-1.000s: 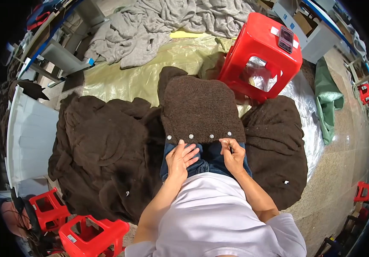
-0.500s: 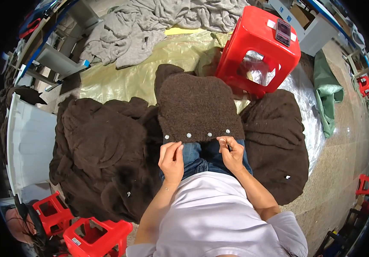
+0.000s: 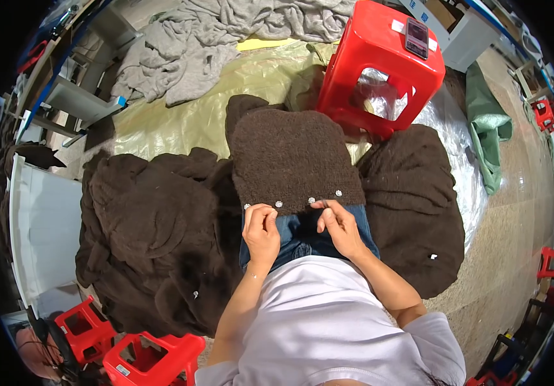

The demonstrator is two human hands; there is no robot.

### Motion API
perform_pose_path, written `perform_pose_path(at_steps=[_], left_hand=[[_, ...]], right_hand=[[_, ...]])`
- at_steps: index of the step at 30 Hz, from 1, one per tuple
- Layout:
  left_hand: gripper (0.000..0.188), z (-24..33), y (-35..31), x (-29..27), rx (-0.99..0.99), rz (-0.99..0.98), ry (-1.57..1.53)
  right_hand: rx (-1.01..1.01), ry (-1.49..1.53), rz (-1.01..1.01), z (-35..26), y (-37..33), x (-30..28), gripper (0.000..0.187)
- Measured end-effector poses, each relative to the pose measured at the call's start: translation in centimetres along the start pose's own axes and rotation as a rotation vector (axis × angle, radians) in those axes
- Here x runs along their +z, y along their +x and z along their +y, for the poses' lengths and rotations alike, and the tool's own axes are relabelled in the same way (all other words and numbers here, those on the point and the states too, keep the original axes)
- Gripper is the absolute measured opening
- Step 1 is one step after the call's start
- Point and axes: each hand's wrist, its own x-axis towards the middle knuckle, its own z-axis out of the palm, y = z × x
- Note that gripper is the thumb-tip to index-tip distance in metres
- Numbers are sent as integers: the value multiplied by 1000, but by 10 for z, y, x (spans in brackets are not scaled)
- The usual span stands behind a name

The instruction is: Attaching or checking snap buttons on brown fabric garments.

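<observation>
A dark brown knitted fabric piece (image 3: 296, 157) lies over my jeans-clad lap. Along its near edge sits a row of several pale, sparkly buttons (image 3: 279, 204). My left hand (image 3: 262, 237) is closed in a pinch on that edge, between the two leftmost buttons. The index finger of my right hand (image 3: 342, 233) stretches out to the third button (image 3: 311, 201) from the left, its tip at or right beside it. The other right fingers are curled, the thumb stands apart, and I see nothing held there.
Brown garments are heaped at my left (image 3: 154, 212) and right (image 3: 412, 212). Ahead stands a tall red stool (image 3: 380, 83) with a phone (image 3: 416, 38) on top. Grey fabric (image 3: 187, 55) lies on yellowish plastic sheeting (image 3: 161, 128). Beside the left heap is a white panel-like container (image 3: 38, 225).
My right hand has shifted slightly left, and its index finger has gone from near the thumb to stretched at the third button. My left hand stays at the edge. The view has shifted slightly.
</observation>
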Motion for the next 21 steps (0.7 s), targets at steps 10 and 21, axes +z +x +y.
perform_pose_path(at_steps=[10,21], left_hand=[[3,-6,-8,-1,-264,-49,-374],[2,-5,-10,-9,-338,-126,-433]], right_hand=[[656,251,-421,-14,20,29,40],[681,271,-323,-20,25,40,43]])
